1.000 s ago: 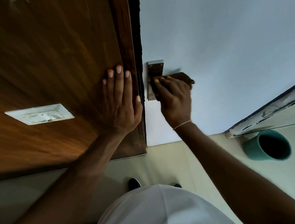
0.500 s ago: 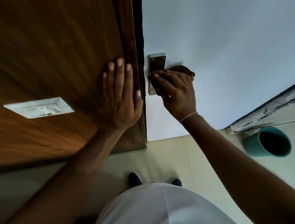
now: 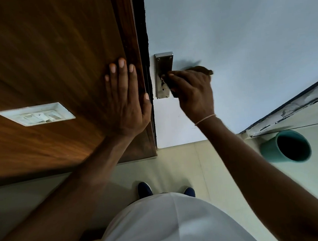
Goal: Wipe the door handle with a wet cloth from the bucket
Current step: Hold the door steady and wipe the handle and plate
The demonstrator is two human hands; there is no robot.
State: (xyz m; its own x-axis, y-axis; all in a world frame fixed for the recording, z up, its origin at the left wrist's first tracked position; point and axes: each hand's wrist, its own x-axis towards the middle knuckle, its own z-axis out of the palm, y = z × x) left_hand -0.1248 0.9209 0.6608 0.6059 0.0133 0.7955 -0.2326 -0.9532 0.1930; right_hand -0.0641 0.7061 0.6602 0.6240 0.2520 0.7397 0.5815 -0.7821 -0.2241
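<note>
Brown cloth (image 3: 201,70) under right hand (image 3: 194,92), lower on plate (image 3: 164,66).

A dim room with a brown wood wall and a pale floor.
The brown wood wall (image 3: 43,59) is under the left fingers (image 3: 122,66), and a white switch plate (image 3: 36,114) sits on it further left. A pale blue door (image 3: 243,36) is behind the right fingers (image 3: 177,74). The cream tile floor (image 3: 177,163) lies below both, and a chipped white frame (image 3: 295,106) runs off right.

Door handle (image 3: 172,84) under cloth (image 3: 202,70)
</note>
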